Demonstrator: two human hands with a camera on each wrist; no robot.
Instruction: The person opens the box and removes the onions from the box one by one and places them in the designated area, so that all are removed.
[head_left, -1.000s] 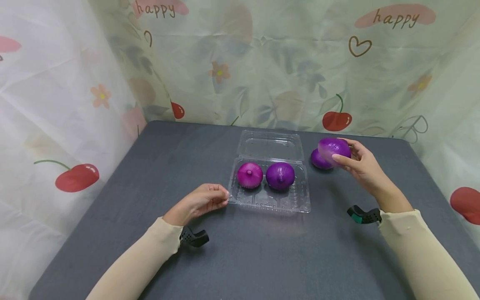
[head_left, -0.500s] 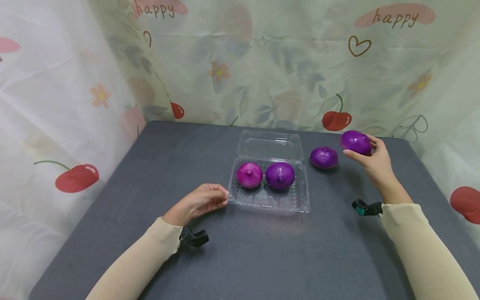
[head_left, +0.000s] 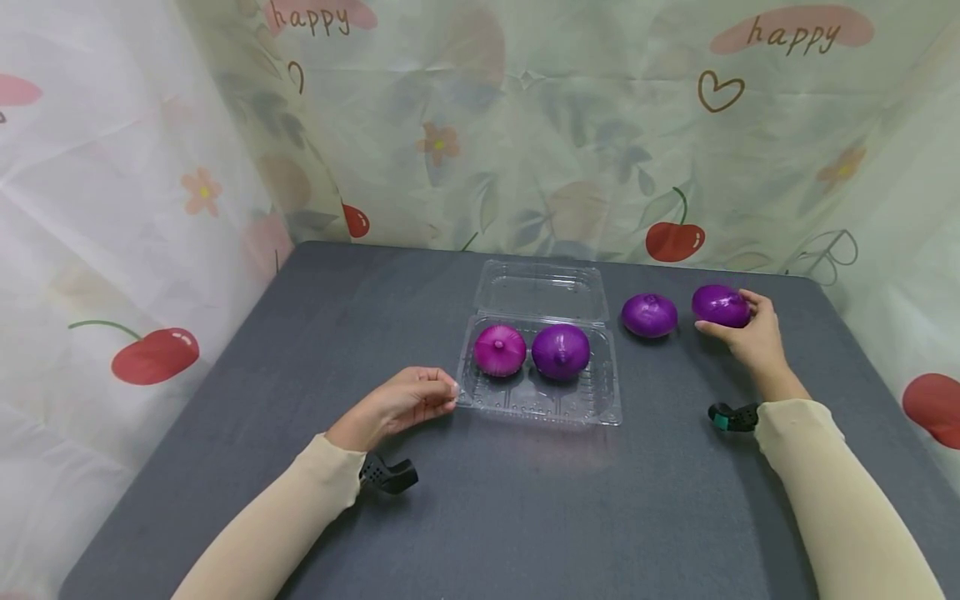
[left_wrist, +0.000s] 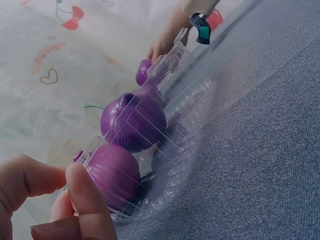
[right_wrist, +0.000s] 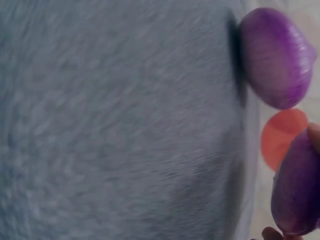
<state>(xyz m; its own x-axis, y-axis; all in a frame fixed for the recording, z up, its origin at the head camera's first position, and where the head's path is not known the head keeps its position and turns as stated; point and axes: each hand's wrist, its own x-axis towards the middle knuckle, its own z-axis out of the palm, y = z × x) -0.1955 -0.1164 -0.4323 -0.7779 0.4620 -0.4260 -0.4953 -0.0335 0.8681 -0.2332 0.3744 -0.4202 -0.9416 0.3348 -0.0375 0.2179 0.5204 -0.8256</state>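
Note:
My right hand (head_left: 756,340) grips a purple onion (head_left: 718,305) at the back right of the table; in the right wrist view this onion (right_wrist: 297,187) appears at the lower right edge, a fingertip on its side. Just left of it another purple onion (head_left: 649,316) rests on the table. The clear plastic clamshell box (head_left: 540,408) lies with its lid (head_left: 540,292) folded back. Inside sit a pinkish-purple onion (head_left: 499,351) on the left and a darker purple onion (head_left: 560,352) beside it. My left hand (head_left: 397,404) pinches the box's front left corner between thumb and finger.
The dark grey table (head_left: 480,517) ends at the back against a patterned curtain (head_left: 510,125), with more curtain on both sides. A black wrist camera (head_left: 388,477) hangs under the left wrist, and another black camera (head_left: 733,417) under the right.
My right hand has carried its onion rightward, away from above the other loose onion, and lowered it toward the table. The left hand and the box have stayed in place.

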